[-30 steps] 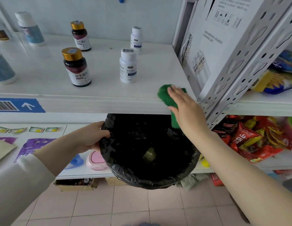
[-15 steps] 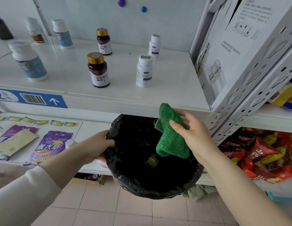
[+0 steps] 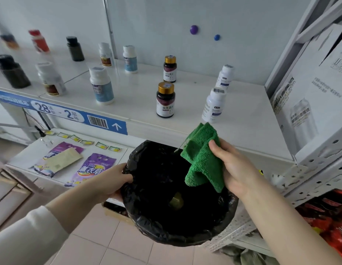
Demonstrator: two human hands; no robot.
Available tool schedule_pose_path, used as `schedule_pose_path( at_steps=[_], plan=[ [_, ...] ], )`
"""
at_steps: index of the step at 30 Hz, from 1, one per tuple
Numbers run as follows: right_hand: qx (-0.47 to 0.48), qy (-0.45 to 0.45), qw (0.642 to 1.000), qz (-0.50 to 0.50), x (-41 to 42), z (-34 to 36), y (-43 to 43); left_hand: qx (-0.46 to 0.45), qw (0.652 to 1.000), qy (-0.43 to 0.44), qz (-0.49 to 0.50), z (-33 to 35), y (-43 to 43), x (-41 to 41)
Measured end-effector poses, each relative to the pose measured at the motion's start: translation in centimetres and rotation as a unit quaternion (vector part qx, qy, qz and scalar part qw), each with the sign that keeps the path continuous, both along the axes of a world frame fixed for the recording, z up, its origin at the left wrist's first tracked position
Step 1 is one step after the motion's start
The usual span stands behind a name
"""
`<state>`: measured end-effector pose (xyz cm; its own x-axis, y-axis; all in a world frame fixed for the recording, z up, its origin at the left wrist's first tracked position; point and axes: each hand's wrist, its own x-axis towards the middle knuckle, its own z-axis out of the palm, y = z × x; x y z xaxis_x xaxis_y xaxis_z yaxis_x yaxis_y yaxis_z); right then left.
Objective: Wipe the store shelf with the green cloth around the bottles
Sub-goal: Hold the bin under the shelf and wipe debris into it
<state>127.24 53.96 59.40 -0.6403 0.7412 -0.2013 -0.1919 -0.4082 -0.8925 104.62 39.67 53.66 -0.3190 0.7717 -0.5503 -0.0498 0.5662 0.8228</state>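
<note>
Holding now: a bin in one hand and a cloth in the other, both below the front lip of the shelf.
Left hand: the left hand grips the left rim of the bin, fingers curled tight over the edge of the black liner.
Bin: the bin, lined with a black bag, hangs in the air just under the shelf front, mouth up; inside it I can make out one small yellowish scrap near the bottom, nothing else.
Cloth: the green cloth hangs folded, its long axis running top to bottom, the lower end dangling over the open bin and the top corner level with the shelf edge.
Right hand: the right hand pinches the cloth from its right side, thumb in front and fingers clamped behind the fold.
Shelf: the white shelf lies up and away from the cloth, so the right hand is the nearer one to wipe with.
Bottles: the closest are a dark gold-capped bottle to the upper left of the cloth and a white bottle just above it; more bottles stand further left and back.
Likely next move: lifting the cloth up and forward onto the bare strip between those two bottles.
Risk: the white bottle stands near the front edge and could tip if brushed.
</note>
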Motion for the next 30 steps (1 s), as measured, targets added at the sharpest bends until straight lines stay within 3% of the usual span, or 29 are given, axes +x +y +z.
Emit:
schedule_pose_path(
  at_steps=[10,16,23,30],
  plan=[
    [0.104,-0.002,0.986,-0.131,-5.8,2.7,0.3,0.012,0.998,0.019,-0.064,0.7,1.1,-5.7],
    [0.153,-0.054,0.963,-0.215,-8.7,3.5,2.2,0.006,0.994,0.015,-0.107,0.7,3.4,-7.6],
    [0.175,-0.108,0.952,-0.227,-10.4,3.1,3.8,0.003,0.992,0.006,-0.124,0.0,5.2,-8.7],
    [0.238,-0.203,0.911,-0.270,-12.7,2.5,4.6,0.003,0.994,-0.002,-0.111,0.1,5.7,-9.7]
  ],
)
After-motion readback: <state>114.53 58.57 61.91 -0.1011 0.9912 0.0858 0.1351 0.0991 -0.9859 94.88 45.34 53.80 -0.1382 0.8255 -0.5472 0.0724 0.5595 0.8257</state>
